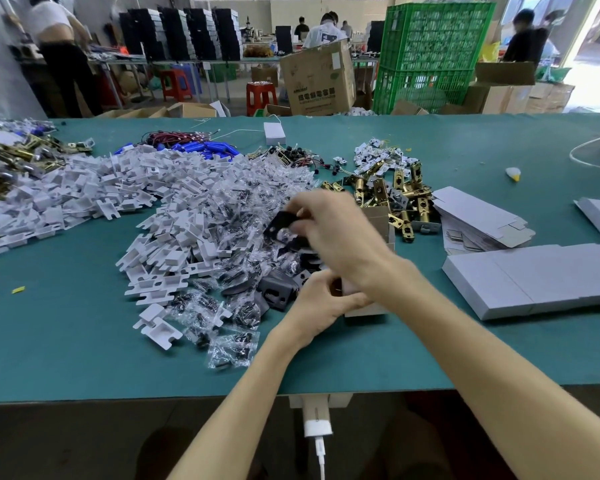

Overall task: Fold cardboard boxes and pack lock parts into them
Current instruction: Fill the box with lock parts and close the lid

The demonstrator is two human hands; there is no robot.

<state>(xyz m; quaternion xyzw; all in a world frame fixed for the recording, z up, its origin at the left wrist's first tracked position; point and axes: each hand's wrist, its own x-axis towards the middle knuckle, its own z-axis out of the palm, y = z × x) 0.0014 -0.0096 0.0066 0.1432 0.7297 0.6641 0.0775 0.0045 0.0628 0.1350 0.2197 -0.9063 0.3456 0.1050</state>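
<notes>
Right hand (336, 230): fingers curled, pinching a black lock plate (282, 223) above-left of the small carton (377, 219).
Left hand (321, 306): grips the carton's near end.
Risk: crossed wrist hides the opening, so the plate may catch the rim and tip the carton.
</notes>
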